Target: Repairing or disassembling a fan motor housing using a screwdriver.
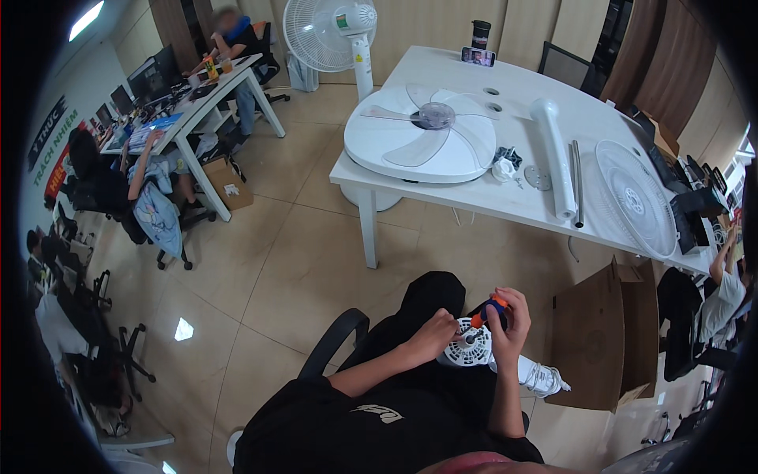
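A white, slotted fan motor housing [472,353] rests on my lap, its vented face turned up. My left hand [433,336] grips the housing's left edge, fingers curled in beside its centre. My right hand [513,322] is closed round the orange and dark blue handle of a screwdriver [482,314]. The screwdriver slants down and left toward the housing's middle; its tip is too small to make out. On the table ahead, a clear fan blade [432,116] lies on a broad white fan base [371,160].
The white table [517,79] also bears a white tube [554,158], metal rods [578,186], a fan grille [636,197], small parts and a phone [478,57]. An open cardboard box [588,336] stands at my right. A standing fan [361,63] is behind the table's left end. People sit at desks around.
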A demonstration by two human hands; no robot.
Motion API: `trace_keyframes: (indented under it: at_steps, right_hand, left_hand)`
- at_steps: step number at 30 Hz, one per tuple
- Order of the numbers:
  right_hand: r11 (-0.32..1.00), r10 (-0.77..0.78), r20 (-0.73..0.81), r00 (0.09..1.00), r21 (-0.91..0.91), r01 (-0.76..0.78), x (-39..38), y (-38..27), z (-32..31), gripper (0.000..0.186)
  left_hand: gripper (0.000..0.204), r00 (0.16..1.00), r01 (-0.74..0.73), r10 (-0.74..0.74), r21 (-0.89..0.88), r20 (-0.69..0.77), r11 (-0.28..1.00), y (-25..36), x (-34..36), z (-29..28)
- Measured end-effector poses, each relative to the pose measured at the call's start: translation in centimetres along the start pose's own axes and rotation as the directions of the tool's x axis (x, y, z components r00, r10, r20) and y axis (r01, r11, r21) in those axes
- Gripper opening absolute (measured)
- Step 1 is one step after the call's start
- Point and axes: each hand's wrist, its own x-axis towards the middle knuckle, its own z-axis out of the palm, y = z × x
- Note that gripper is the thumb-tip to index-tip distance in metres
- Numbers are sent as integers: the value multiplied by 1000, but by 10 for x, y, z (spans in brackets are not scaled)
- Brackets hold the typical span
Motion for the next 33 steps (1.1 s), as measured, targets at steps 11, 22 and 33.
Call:
trace_keyframes:
  at_steps: [11,22,33]
  right_hand:
    - [998,-9,-57,998,63,12,-1,-5,1,28]
    - [998,-27,-56,998,50,30,-3,-2,3,29]
    - [999,-22,-35,999,36,23,-2,2,6,30]
  left_hand:
    - [26,996,64,-64,13,62,998,4,-2,-6]
    - [24,992,115,-117,48,46,992,12,-9,-14]
    - [23,990,88,-101,121,102,989,13,-3,-20]
